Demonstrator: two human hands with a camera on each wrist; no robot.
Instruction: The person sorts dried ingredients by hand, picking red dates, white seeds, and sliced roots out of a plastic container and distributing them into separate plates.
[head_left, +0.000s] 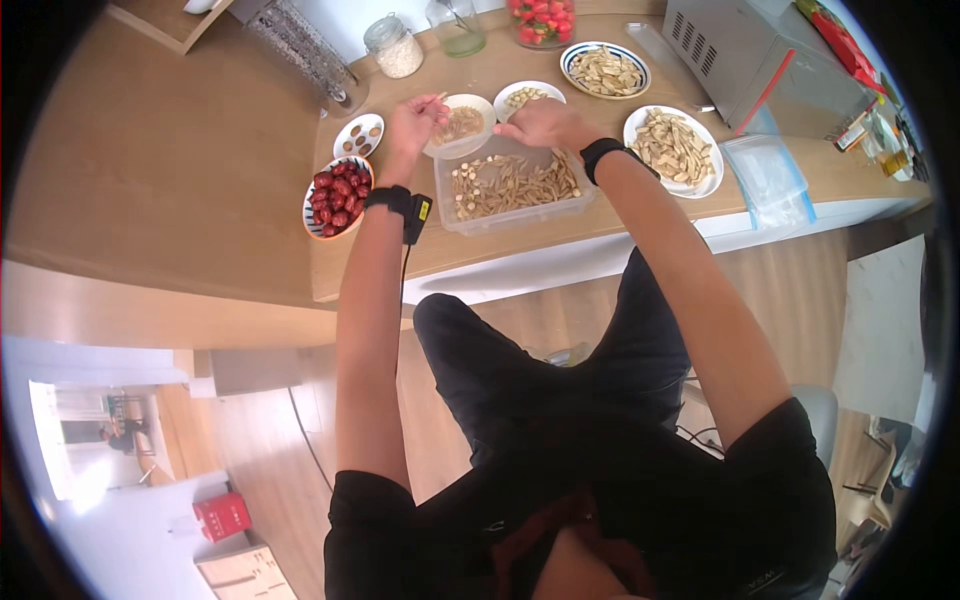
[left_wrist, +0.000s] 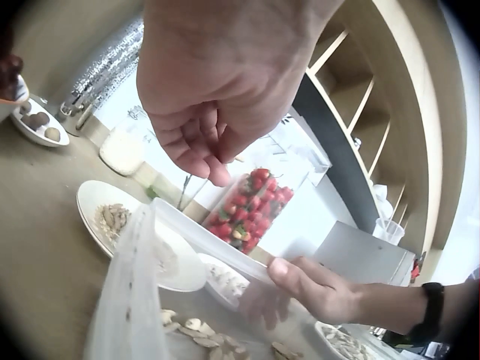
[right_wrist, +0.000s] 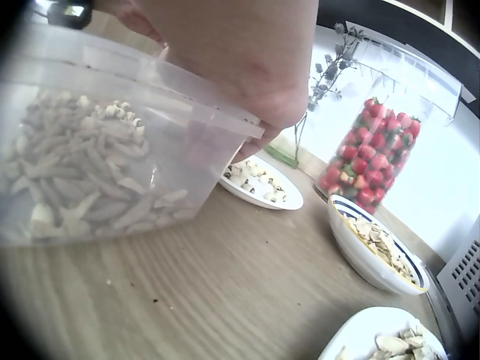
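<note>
On the wooden surface [head_left: 350, 265]: we find one clear plastic box [head_left: 520, 215] near the front edge, probably placed there for easy reach.
Left hand [head_left: 416, 122]: thumb and fingertips pinch one pale sliver [head_left: 442, 97] near the white bowl [head_left: 465, 149]; we judge the grip delicate because the sliver is so thin.
Right hand [head_left: 548, 124]: the thumb lies on the box's far rim, fingers curled down outside the wall, likely to steady it.
Box contents: long brownish pieces [head_left: 520, 190], too many for us to count, with paler rounds mostly at the left.
Dishes: six, seemingly set around the box to keep kinds apart: the white bowl, one seed dish [head_left: 502, 101], one date bowl [head_left: 309, 222], one striped bowl [head_left: 600, 95] and one white plate [head_left: 712, 172] of slices, one small dish [head_left: 341, 136] with about five round brown things.
Glassware behind: one lidded jar [head_left: 397, 52], one greenish vase [head_left: 460, 40].
Strawberries [head_left: 542, 22]: one clear container, fruit uncountable.
</note>
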